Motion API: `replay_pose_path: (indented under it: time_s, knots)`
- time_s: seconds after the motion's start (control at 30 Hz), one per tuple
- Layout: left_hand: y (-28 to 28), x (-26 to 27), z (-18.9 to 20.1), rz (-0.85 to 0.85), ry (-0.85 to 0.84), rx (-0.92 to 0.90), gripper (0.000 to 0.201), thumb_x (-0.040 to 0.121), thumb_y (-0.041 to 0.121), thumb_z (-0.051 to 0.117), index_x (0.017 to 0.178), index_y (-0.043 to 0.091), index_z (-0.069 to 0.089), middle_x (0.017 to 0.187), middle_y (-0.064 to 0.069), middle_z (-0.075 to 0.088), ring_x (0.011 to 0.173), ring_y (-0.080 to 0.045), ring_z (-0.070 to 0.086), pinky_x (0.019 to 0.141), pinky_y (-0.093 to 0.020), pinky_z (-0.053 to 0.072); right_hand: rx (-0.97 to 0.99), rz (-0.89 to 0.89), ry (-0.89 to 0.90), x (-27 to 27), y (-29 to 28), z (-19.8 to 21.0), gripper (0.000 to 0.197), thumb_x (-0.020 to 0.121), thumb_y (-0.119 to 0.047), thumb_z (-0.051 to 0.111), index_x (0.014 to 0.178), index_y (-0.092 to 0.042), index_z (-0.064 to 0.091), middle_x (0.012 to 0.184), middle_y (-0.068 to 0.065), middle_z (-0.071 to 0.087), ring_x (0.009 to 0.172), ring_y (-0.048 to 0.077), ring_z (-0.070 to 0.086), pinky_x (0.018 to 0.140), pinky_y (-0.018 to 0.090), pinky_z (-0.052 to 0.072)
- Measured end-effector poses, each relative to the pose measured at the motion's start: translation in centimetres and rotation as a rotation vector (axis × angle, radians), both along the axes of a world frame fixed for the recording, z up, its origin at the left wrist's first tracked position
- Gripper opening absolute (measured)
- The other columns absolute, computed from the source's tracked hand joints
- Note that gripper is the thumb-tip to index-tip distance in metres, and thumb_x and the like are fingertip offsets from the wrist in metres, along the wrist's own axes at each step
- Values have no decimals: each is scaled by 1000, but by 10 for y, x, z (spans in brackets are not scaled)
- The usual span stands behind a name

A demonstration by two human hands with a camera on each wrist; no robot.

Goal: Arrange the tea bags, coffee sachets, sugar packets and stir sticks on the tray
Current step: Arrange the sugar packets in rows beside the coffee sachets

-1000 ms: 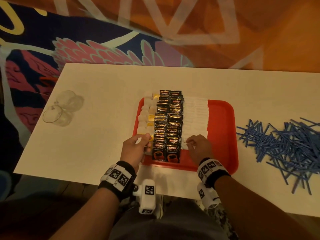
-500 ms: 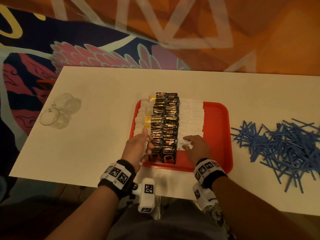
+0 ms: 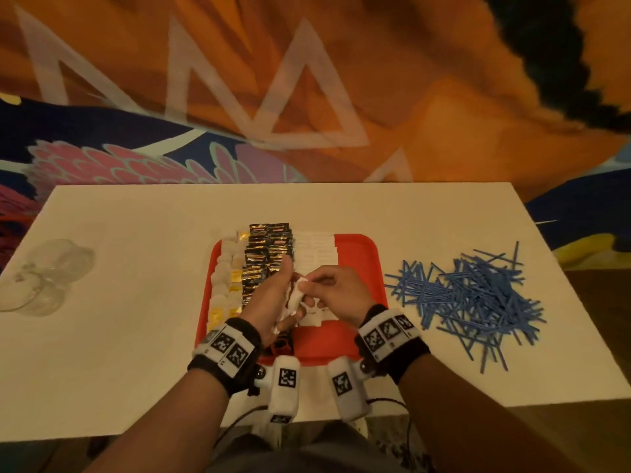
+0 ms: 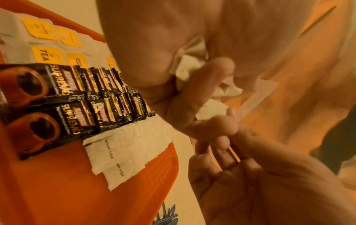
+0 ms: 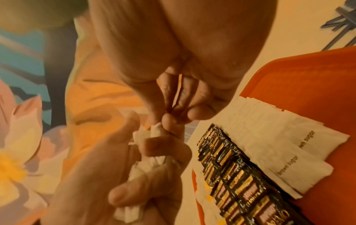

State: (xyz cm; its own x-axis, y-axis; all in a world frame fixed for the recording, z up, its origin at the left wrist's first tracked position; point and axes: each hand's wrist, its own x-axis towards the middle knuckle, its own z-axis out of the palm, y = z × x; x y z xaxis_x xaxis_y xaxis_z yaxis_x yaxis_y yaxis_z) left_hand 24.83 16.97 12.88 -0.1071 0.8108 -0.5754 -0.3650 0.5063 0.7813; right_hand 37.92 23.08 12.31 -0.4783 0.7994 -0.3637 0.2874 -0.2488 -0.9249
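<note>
Sugar packets, white paper point(image 3: 296, 300), bunch in my left hand point(image 3: 269, 297); my right hand point(image 3: 336, 291) pinches one. I should draw singly, laying each flush on the red plastic tray point(image 3: 358, 254).

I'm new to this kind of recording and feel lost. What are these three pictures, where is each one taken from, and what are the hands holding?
There is no machine here: a person works with bare hands, wearing marker bands and small cameras on both wrists. The wide picture comes from a camera on the head, looking down. The two close, tilted pictures come from the wrist cameras.

On the white table sits a red tray holding rows of tea bags, black coffee sachets and white sugar packets. Blue stir sticks lie heaped beside the tray, and clear glasses stand on the other side.

The left hand grips a bunch of white packets; the right hand pinches one of them.
</note>
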Motion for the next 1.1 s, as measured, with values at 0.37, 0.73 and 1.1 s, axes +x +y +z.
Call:
replay_pose_path:
  time_s: [0.37,0.73,1.1]
  knots:
    - [7,13,11,95,36,63,9,95,17,64,98,9,69,78,-3,64,77,-13,63,34,-19,27,23,-272,41,24,8,19,9,82,-13,78,81,-16,69,74,1,70,68,10,67,56,19,50]
    - [10,15,13,164,223,145,21,89,20,74,109,16,69,95,-9,72,84,-16,72,38,-21,31,-7,-280,71,34,7,17,10,82,-18,77,86,-15,68,90,5,71,81,14,66,64,23,52]
    - [10,19,3,233,480,292,21,78,21,84,88,34,72,82,4,57,70,-19,58,63,-37,48,-118,-184,75,31,2,19,20,87,-14,72,102,-3,63,90,9,72,78,14,70,65,25,54]
